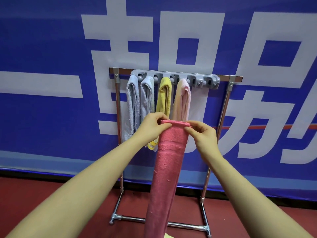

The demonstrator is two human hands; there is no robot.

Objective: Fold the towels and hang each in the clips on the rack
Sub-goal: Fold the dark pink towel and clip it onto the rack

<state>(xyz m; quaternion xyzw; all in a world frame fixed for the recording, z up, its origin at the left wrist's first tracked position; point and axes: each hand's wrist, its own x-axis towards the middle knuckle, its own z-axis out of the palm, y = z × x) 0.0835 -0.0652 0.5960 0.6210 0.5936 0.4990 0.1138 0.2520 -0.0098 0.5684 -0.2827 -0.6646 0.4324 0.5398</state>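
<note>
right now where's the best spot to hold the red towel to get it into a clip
Probably by its folded top edge, where the left hand and right hand pinch the red towel from either side. The layers stack flat there and the length hangs free, ready for the empty clip.

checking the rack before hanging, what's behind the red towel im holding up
Behind the red towel hang the lower ends of the yellow towel and pale pink towel, plus part of the rack's bottom bar. How far down those ends reach is covered.

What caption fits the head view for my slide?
Both hands pinch a folded red towel before a rack holding four hung towels.
</note>
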